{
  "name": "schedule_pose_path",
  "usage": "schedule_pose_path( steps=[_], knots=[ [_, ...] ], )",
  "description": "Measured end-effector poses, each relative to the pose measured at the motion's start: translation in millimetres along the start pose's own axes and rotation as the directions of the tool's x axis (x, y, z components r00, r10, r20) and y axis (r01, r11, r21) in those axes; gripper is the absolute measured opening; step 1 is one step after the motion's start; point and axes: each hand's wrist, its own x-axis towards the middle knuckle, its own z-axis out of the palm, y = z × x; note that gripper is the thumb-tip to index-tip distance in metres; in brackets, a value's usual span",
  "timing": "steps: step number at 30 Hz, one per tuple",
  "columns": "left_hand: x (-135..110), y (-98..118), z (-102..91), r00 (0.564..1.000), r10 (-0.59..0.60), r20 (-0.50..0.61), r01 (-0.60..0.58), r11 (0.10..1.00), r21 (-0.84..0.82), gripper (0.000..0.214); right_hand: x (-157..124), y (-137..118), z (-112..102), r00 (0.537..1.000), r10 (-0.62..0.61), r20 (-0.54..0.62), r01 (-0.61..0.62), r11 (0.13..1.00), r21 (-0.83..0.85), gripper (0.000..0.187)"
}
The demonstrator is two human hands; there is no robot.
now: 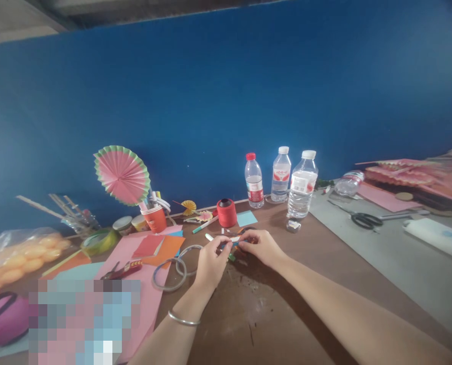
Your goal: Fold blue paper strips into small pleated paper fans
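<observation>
My left hand [210, 263] and my right hand [262, 246] meet over the brown table [248, 314], both with fingers pinched on a small blue and orange paper piece [231, 244] held between them. A silver bangle sits on my left wrist. A green-tipped white pen [218, 245] lies just under the hands. A red thread spool [226, 213] stands right behind them, with a light blue paper square [246, 218] next to it. Wire rings [172, 271] lie left of my left hand.
Three water bottles [282, 175] stand by the blue wall. A pink paper fan [122, 175] rises from an orange cup [155, 218]. Coloured paper sheets [153, 248] and small pliers [121, 270] lie at left; black scissors [366, 220] and pink folded papers [412, 177] at right.
</observation>
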Motion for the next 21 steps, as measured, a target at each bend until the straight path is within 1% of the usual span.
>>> schedule_pose_path(
  steps=[5,8,9,11,13,15,18,21],
  knots=[
    [0,-1,0.8,1.0,-0.003,0.017,0.003,1.0,-0.022,0.017,0,-2,-2,0.999,0.029,-0.029,-0.028,0.999,0.033,0.015],
    [0,-2,2.0,0.999,-0.003,0.032,0.004,0.999,-0.042,0.016,0,-3,-2,0.998,0.023,-0.063,-0.021,0.999,0.039,0.015],
    [0,-2,2.5,0.999,0.001,0.04,0.001,0.999,-0.053,0.015,0,-3,-2,0.997,0.021,-0.081,-0.016,0.998,0.067,0.016],
    [0,-3,3.4,0.999,0.012,0.045,-0.009,0.997,-0.079,0.012,1,-3,-2,0.993,0.04,-0.11,-0.02,0.984,0.18,0.026],
    [0,-3,3.8,0.999,0.016,0.041,-0.011,0.995,-0.103,0.011,1,-3,0,0.989,0.083,-0.12,-0.04,0.944,0.328,0.038],
    [0,-2,3.6,0.999,0.011,0.037,-0.006,0.993,-0.117,0.011,1,-3,3,0.985,0.125,-0.117,-0.063,0.901,0.43,0.043],
    [-1,1,2.6,0.999,0.006,0.041,-0.001,0.993,-0.115,0.01,-1,-4,7,0.986,0.134,-0.098,-0.075,0.887,0.455,0.037],
    [-1,2,2.7,0.998,0.004,0.06,0.003,0.994,-0.108,0.007,-3,-6,10,0.991,0.1,-0.089,-0.058,0.921,0.386,0.023]
  ],
)
